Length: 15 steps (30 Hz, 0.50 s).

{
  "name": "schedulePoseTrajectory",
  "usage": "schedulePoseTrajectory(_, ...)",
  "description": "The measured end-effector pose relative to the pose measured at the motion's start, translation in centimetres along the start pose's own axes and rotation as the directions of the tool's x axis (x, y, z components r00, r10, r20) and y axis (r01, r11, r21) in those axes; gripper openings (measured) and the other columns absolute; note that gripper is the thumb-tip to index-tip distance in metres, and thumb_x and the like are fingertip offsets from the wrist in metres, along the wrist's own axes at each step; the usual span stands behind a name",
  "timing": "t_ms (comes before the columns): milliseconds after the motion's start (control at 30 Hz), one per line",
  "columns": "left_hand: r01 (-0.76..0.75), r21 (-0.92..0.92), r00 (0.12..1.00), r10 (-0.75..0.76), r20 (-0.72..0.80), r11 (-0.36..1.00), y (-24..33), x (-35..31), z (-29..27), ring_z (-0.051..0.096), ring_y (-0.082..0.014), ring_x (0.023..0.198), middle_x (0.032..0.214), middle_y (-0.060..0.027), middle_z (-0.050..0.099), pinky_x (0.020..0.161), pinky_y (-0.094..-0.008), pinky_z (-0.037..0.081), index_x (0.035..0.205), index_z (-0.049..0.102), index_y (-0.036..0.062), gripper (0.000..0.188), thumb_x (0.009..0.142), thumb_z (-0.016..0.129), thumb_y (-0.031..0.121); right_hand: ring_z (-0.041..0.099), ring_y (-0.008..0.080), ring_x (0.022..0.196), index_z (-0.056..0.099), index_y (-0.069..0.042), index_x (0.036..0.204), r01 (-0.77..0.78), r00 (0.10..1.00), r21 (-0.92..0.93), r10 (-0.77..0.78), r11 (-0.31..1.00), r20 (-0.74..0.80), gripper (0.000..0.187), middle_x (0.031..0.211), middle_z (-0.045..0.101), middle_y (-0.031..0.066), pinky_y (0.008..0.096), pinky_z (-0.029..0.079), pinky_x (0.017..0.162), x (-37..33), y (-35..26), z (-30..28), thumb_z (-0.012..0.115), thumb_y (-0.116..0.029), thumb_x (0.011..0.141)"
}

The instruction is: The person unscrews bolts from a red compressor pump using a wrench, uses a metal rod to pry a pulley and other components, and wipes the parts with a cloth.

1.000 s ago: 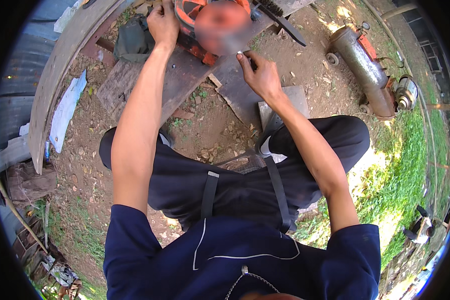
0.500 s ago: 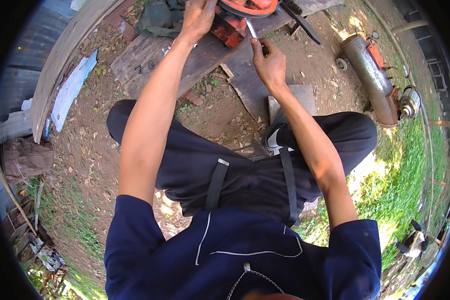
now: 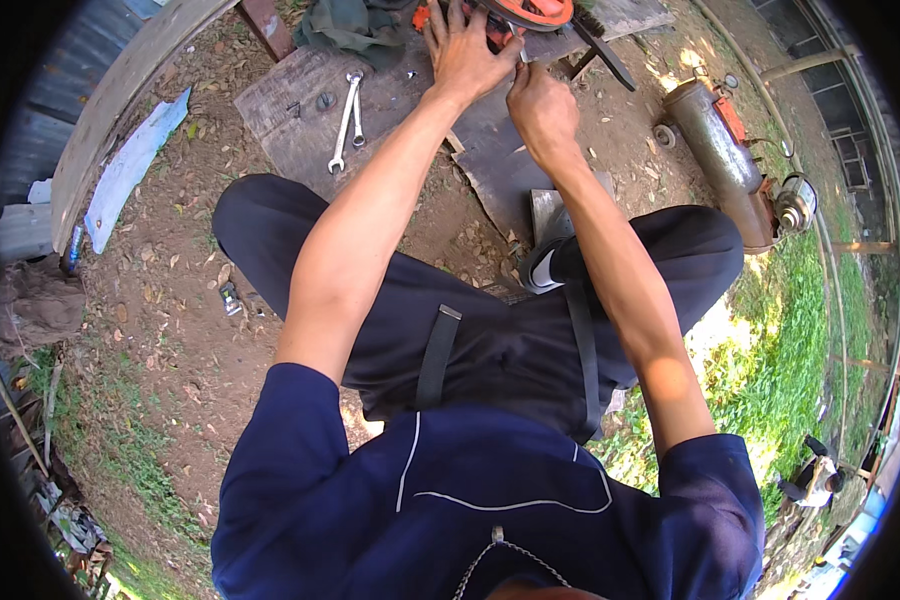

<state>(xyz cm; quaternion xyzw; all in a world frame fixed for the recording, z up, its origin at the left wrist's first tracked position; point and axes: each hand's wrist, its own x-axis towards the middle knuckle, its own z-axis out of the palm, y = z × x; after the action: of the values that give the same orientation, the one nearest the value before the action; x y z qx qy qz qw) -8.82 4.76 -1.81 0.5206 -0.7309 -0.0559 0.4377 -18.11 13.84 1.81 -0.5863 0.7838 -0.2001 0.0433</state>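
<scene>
At the top of the view sits an orange machine part with a round wheel-like rim (image 3: 537,12), cut off by the edge. My left hand (image 3: 467,58) lies against its near side, fingers spread over it, thumb close to the tool. My right hand (image 3: 545,108) is closed round a slim silver metal tool (image 3: 523,58). Its working end is hidden behind my left thumb and the part, so its kind cannot be told. Two combination wrenches (image 3: 346,122) lie on the wooden bench (image 3: 280,105), left of my left forearm.
A dark green cloth (image 3: 355,32) lies beside the part. A black-bristled brush (image 3: 605,52) with a dark handle rests on its right. A rusty metal tank (image 3: 715,140) with a gauge and wheels stands on the ground at right. My knees flank the bench's near edge.
My left hand has shifted right across the orange part toward the tool, and its fingers have spread. The wrenches, covered by my left forearm before, now show. My right hand has moved slightly right and down.
</scene>
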Motion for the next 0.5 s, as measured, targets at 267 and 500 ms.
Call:
schedulePoseTrajectory(267, 0.014, -0.017, 0.995, -0.013, 0.099, 1.0, -1.5, 0.3, -0.5, 0.015, -0.0492, 0.146, 0.155, -0.0215, 0.032, 0.119, -0.0578, 0.011, 0.149, 0.04, 0.0118, 0.083, 0.083, 0.065, 0.056, 0.069, 0.0439, 0.094, 0.045, 0.015, 0.125, 0.047, 0.999, -0.033, -0.046, 0.998, 0.009, 0.044, 0.1, 0.068, 0.0321, 0.0484, 0.057, 0.081, -1.1, -3.2, 1.9, 0.047, -0.014, 0.092)
schedulePoseTrajectory(500, -0.082, 0.075, 0.996, 0.084, -0.023, 0.994, -3.0, 1.4, -0.6, 0.028, -0.0356, 0.138, 0.142, -0.0204, 0.043, 0.11, -0.0544, 0.023, 0.135, 0.051, 0.0017, 0.081, 0.079, 0.071, 0.057, 0.07, 0.045, 0.089, 0.045, 0.023, 0.118, 0.103, 0.994, 0.119, -0.099, 0.988, -0.038, 0.047, 0.09, 0.067, 0.0349, 0.0479, 0.058, 0.077, -0.8, -4.2, 1.2, 0.056, -0.009, 0.085)
